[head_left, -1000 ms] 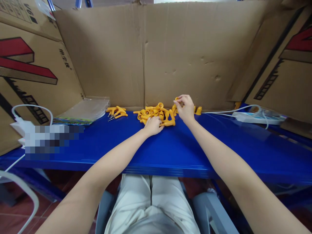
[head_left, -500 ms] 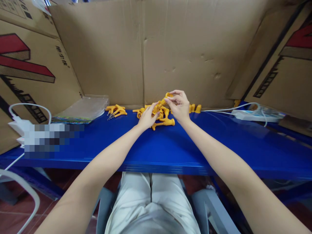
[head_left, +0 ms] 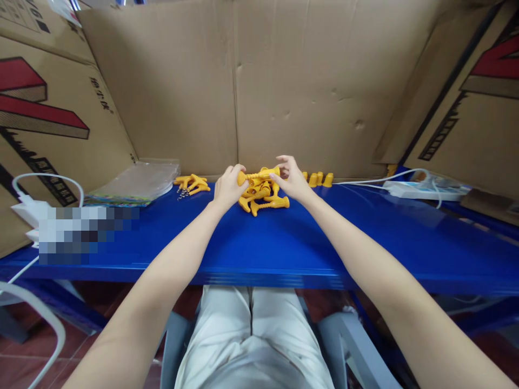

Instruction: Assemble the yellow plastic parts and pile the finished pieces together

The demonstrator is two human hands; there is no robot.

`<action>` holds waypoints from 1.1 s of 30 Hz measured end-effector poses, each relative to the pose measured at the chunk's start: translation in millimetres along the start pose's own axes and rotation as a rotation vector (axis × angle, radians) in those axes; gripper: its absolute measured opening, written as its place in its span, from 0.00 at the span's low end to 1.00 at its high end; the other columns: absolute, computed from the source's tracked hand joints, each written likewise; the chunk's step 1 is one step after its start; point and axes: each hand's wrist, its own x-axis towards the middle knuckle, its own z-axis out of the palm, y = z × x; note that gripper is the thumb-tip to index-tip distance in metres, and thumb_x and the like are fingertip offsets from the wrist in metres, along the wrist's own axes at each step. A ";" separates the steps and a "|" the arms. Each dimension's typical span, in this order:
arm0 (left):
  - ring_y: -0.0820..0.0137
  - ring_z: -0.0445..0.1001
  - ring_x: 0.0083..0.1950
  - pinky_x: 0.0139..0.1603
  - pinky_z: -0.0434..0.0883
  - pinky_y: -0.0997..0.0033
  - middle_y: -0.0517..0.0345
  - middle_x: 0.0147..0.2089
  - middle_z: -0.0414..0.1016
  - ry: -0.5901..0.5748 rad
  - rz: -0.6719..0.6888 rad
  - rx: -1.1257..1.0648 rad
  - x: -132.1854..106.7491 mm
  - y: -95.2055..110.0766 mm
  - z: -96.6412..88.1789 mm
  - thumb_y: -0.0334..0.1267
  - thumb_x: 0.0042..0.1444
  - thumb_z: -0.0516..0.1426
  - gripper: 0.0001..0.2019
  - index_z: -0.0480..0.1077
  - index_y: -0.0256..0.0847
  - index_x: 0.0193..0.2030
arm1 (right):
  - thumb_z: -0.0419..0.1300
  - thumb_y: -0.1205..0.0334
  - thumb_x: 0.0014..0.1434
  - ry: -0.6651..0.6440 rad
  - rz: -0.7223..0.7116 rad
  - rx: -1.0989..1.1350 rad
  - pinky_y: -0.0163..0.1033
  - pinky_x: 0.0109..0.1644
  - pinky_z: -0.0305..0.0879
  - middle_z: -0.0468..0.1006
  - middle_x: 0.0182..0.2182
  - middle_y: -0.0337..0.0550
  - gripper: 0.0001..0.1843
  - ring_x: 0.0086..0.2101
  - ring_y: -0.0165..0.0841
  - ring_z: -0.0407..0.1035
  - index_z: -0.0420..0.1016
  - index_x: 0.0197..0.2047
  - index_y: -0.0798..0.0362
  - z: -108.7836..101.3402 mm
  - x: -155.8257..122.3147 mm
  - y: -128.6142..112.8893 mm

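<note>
A yellow plastic tool with a spiral shaft and a flared, ribbed end [head_left: 263, 173] is held level between my hands above a pile. My left hand [head_left: 230, 186] is closed around its left end, hiding that part. At the flared end, my right hand [head_left: 293, 179] has its thumb in front and its other fingers curved behind and above, loosely around it. Just under my hands lies a pile of similar yellow T-handled tools [head_left: 275, 202], some with spiral shafts. Several small yellow caps [head_left: 328, 179] stand in a row right of my right hand.
Left of the pile lie yellow handles [head_left: 197, 182] with metal spirals. Farther left are clear plastic bags [head_left: 141, 181] and a white plug adapter [head_left: 34, 210]. A white power strip [head_left: 421, 190] with cables sits at right. Cardboard [head_left: 308, 81] walls the blue table [head_left: 259, 248].
My left hand has moved left and now grips the tool's left end. The tool has turned from slanted to nearly level and come lower. My right hand's fingers have loosened.
</note>
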 end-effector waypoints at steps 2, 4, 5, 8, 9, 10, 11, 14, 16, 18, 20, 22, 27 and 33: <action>0.62 0.72 0.50 0.47 0.67 0.66 0.55 0.49 0.73 -0.020 0.010 0.031 0.9 0.8 -3.4 0.37 0.53 0.56 0.14 0.68 0.45 0.48 | 0.60 0.57 0.57 -0.096 -0.052 -0.109 0.46 0.50 0.67 0.74 0.44 0.47 0.21 0.43 0.37 0.70 0.68 0.53 0.51 -4.5 0.0 -0.1; 0.63 0.72 0.49 0.46 0.67 0.67 0.55 0.48 0.74 -0.050 0.023 0.052 1.6 1.4 -5.0 0.37 0.52 0.56 0.14 0.69 0.45 0.47 | 0.59 0.59 0.58 -0.169 -0.096 -0.234 0.47 0.52 0.64 0.74 0.45 0.49 0.17 0.45 0.39 0.70 0.71 0.51 0.51 -8.1 -0.6 -1.4; 0.63 0.72 0.48 0.45 0.67 0.67 0.55 0.47 0.74 -0.065 0.025 0.059 1.8 1.6 -5.1 0.37 0.51 0.56 0.14 0.69 0.45 0.47 | 0.59 0.60 0.58 -0.196 -0.113 -0.297 0.48 0.52 0.63 0.74 0.45 0.49 0.15 0.46 0.40 0.69 0.72 0.50 0.51 -9.5 -1.1 -2.6; 0.63 0.73 0.44 0.42 0.66 0.67 0.56 0.43 0.76 -0.106 -0.008 0.068 2.6 1.3 -3.4 0.39 0.49 0.57 0.15 0.70 0.44 0.45 | 0.56 0.62 0.61 -0.227 -0.176 -0.475 0.49 0.51 0.60 0.74 0.45 0.51 0.13 0.48 0.42 0.67 0.72 0.49 0.52 -12.6 -3.5 -8.6; 0.63 0.73 0.42 0.41 0.66 0.67 0.56 0.40 0.76 -0.120 -0.029 0.063 3.0 0.9 -2.3 0.39 0.49 0.58 0.15 0.70 0.44 0.45 | 0.54 0.63 0.61 -0.219 -0.208 -0.529 0.49 0.51 0.59 0.74 0.45 0.51 0.13 0.48 0.43 0.67 0.72 0.49 0.52 -13.5 -4.4 -11.5; 0.64 0.73 0.40 0.39 0.66 0.68 0.57 0.38 0.76 -0.134 -0.050 0.054 3.3 0.4 -1.2 0.40 0.48 0.58 0.15 0.70 0.44 0.44 | 0.53 0.64 0.62 -0.206 -0.244 -0.578 0.49 0.51 0.57 0.74 0.45 0.52 0.13 0.47 0.43 0.66 0.71 0.49 0.53 -14.2 -5.1 -14.5; 0.64 0.73 0.38 0.38 0.66 0.68 0.57 0.35 0.76 -0.145 -0.065 0.042 3.6 0.0 -0.2 0.41 0.48 0.58 0.15 0.71 0.44 0.44 | 0.52 0.65 0.62 -0.189 -0.279 -0.621 0.49 0.51 0.56 0.74 0.46 0.52 0.13 0.47 0.43 0.65 0.71 0.48 0.53 -14.8 -5.7 -17.5; 0.66 0.73 0.34 0.35 0.65 0.68 0.59 0.31 0.75 -0.146 -0.074 0.010 3.8 0.1 1.2 0.43 0.47 0.58 0.15 0.71 0.43 0.43 | 0.48 0.69 0.61 -0.142 -0.346 -0.713 0.49 0.52 0.52 0.73 0.46 0.53 0.14 0.46 0.43 0.64 0.70 0.46 0.53 -15.4 -6.3 -23.5; 0.65 0.73 0.34 0.36 0.65 0.68 0.58 0.31 0.75 -0.131 -0.065 0.010 3.4 1.9 0.1 0.44 0.47 0.57 0.15 0.71 0.43 0.43 | 0.48 0.70 0.61 -0.134 -0.348 -0.731 0.48 0.51 0.52 0.74 0.44 0.52 0.14 0.45 0.43 0.64 0.69 0.46 0.54 -14.4 -6.5 -23.7; 0.64 0.74 0.37 0.37 0.66 0.68 0.57 0.34 0.77 -0.128 -0.055 0.030 2.5 4.7 -2.2 0.44 0.47 0.57 0.15 0.71 0.43 0.43 | 0.49 0.67 0.62 -0.153 -0.334 -0.727 0.48 0.51 0.52 0.75 0.43 0.53 0.13 0.44 0.43 0.65 0.69 0.48 0.55 -12.4 -7.1 -21.5; 0.63 0.75 0.40 0.38 0.66 0.67 0.56 0.36 0.77 -0.136 -0.050 0.058 1.6 7.7 -4.8 0.44 0.47 0.57 0.16 0.71 0.44 0.43 | 0.50 0.63 0.63 -0.182 -0.326 -0.722 0.48 0.52 0.51 0.75 0.43 0.53 0.14 0.44 0.43 0.65 0.68 0.51 0.56 -9.9 -8.2 -18.5; 0.61 0.75 0.42 0.40 0.67 0.67 0.55 0.38 0.78 -0.146 -0.050 0.085 0.9 10.1 -6.7 0.43 0.47 0.57 0.16 0.71 0.45 0.44 | 0.50 0.60 0.64 -0.208 -0.327 -0.733 0.50 0.54 0.50 0.76 0.44 0.54 0.16 0.45 0.44 0.65 0.68 0.52 0.55 -8.1 -9.4 -16.6; 0.59 0.76 0.44 0.41 0.68 0.66 0.55 0.38 0.78 -0.168 -0.074 0.128 1.2 11.6 -8.1 0.44 0.48 0.57 0.16 0.71 0.46 0.45 | 0.50 0.65 0.62 -0.201 -0.344 -0.780 0.52 0.57 0.47 0.76 0.43 0.52 0.13 0.45 0.43 0.64 0.69 0.48 0.54 -10.0 -9.2 -18.3; 0.59 0.76 0.44 0.42 0.69 0.65 0.54 0.37 0.78 -0.150 -0.097 0.136 3.6 6.2 -5.9 0.45 0.51 0.57 0.15 0.72 0.46 0.46 | 0.51 0.67 0.59 -0.058 -0.278 -0.762 0.51 0.56 0.48 0.75 0.41 0.52 0.11 0.45 0.43 0.64 0.69 0.45 0.54 -14.3 -8.2 -17.9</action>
